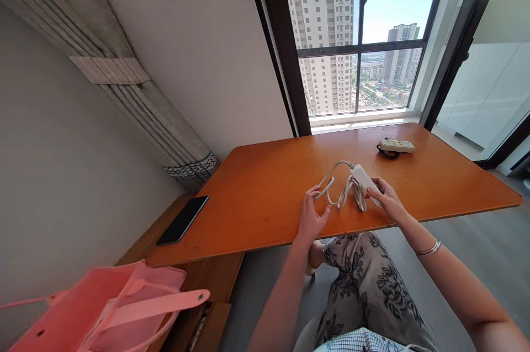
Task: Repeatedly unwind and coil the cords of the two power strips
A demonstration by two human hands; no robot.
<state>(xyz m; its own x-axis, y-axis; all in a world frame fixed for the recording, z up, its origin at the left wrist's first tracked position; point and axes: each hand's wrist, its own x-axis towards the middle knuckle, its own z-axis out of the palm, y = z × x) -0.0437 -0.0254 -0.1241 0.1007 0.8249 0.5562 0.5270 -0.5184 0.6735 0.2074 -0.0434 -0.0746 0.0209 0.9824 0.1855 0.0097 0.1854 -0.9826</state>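
Note:
My right hand [385,197] is closed around a white power strip [364,180], which is tilted above the front part of the table. From its far end a white cord [343,196] loops down in loose coils between my hands. My left hand [313,214] is at the left side of these coils, with thumb and fingers apart. Its fingertips are by the outer loop of the cord; whether they grip it I cannot tell for sure.
The orange-brown wooden table [265,192] reaches to the window. A second power strip [396,145] with a black cord lies at the back right. A black tablet [183,219] rests at the left edge. A pink bag [124,308] stands at the lower left.

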